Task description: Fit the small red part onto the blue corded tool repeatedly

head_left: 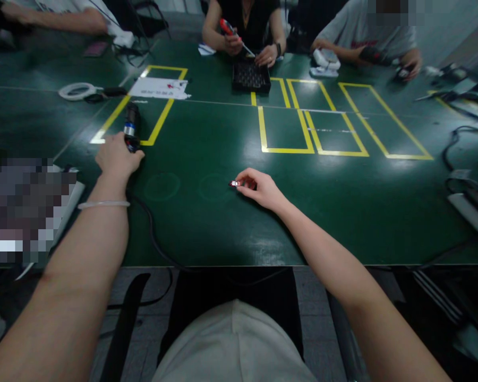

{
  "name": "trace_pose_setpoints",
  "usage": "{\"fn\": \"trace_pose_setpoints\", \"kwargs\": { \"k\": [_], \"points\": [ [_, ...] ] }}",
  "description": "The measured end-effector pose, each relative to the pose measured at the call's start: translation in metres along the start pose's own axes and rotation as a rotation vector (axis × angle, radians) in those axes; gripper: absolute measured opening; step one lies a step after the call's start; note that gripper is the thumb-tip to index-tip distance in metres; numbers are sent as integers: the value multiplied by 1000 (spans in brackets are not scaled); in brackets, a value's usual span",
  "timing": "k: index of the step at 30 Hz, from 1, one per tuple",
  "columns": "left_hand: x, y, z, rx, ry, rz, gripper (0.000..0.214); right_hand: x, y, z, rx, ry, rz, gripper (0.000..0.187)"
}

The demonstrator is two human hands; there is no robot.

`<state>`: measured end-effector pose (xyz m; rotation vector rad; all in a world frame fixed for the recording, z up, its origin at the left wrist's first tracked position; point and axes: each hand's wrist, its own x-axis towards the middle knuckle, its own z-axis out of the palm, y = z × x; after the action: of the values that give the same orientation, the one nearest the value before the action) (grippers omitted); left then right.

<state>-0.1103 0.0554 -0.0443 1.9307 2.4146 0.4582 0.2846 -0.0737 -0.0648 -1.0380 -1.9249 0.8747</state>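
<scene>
Closest in, pale cloth fills the bottom edge, cut off by the frame, and both bare forearms reach out from it over the green table. A thin white bracelet circles the left wrist. A dark cable curves from the table's near edge up towards the left hand, where its end is lost under the palm. That hand is closed around the near end of a black tool, which lies on the table pointing away; it is stubby and dark with a blue and silver band, its grip is hidden by the fingers, and its far tip is too dim to read. At mid-table the right hand rests with thumb and forefinger pinched narrowly on a small part, which sits low at the table surface; it shows a red spot and a bright white glint, and it is too tiny to make out further. A pixelated patch covers whatever lies at the left edge. Farther off are yellow tape outlines, a white sheet and a white coil. At the far side, another person's hands hold a red-handled screwdriver over a black tray. The cables at the right are blurred.
</scene>
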Motion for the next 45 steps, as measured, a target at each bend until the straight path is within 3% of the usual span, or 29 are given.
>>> {"fn": "trace_pose_setpoints", "kwargs": {
  "k": [6, 16, 21, 29, 34, 45],
  "points": [
    [-23, 26, 5, -43, 27, 138, 75, 0, 2, 1, -85, 44, -32, 11],
    [-98, 120, 12, -29, -23, 559, 64, 2, 4, -1, -39, 112, 14, 12],
    [-136, 151, 8, -53, -91, 696, 63, 2, 8, -3, -76, 155, 5, 10],
    [-162, 163, 6, -108, -122, 774, 63, 3, 11, 0, -187, 128, 53, 11],
    [-165, 165, 5, -113, -118, 786, 62, 4, 11, 5, -191, 108, 57, 16],
    [-164, 165, 10, -127, -111, 744, 57, 3, 6, 1, -213, 117, 17, 5]
  ]
}}
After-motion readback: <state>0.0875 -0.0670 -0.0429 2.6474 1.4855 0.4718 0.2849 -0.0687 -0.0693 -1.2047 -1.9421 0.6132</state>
